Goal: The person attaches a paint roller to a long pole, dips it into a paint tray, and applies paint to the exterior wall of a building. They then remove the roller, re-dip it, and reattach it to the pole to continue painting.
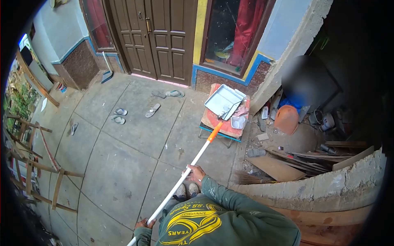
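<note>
A long white pole with an orange end slants up from the bottom of the view to a small table. My right hand is closed around its middle. Lower down, my left hand grips the same pole near its bottom end. The orange tip reaches the near edge of a white paint tray, and whatever is fitted at that tip is hard to make out. The tray rests on a red-topped table beside a small white container.
Sandals lie scattered on the concrete floor. Behind them are brown double doors and a dustpan. An orange chair, boards and a low wall stand right; a wooden frame stands left.
</note>
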The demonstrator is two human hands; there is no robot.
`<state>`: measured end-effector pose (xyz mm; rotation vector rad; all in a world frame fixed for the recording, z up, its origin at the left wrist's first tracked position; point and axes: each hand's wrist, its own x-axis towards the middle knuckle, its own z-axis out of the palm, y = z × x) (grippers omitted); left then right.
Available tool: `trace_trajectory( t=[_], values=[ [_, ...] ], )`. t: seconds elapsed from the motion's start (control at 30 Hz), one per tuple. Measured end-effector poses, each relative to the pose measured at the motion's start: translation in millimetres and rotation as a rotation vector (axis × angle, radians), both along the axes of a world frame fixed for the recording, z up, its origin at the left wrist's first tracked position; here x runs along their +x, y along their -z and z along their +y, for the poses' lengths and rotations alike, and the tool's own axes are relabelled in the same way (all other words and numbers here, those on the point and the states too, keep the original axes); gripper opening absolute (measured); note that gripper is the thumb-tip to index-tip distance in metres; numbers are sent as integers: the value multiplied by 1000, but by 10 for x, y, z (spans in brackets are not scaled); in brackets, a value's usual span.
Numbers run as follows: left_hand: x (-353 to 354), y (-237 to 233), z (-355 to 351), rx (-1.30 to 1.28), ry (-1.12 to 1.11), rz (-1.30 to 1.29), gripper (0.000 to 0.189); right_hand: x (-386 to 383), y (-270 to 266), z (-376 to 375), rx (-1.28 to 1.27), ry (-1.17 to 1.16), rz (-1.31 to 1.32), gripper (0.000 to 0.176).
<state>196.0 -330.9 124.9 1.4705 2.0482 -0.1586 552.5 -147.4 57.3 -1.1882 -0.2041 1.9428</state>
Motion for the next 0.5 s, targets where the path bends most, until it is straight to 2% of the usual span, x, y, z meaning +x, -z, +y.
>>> trace_trajectory(
  t=[0.07,0.17,0.27,0.4,0.47,0.5],
  values=[
    [106,-137,-21,-41,-14,8,57,54,101,15,-10,-6,19,27],
    [267,-258,-76,31,-25,100,57,126,149,53,-19,-15,26,30],
    [570,-453,123,-69,-24,199,57,244,178,216,-21,-8,13,31],
    [837,-545,201,5,-43,215,51,370,199,352,30,-33,11,32],
    [856,-568,298,-31,-73,171,56,372,167,446,66,6,2,32],
    [892,-603,311,48,-109,111,55,358,171,486,57,19,2,33]
  ],
)
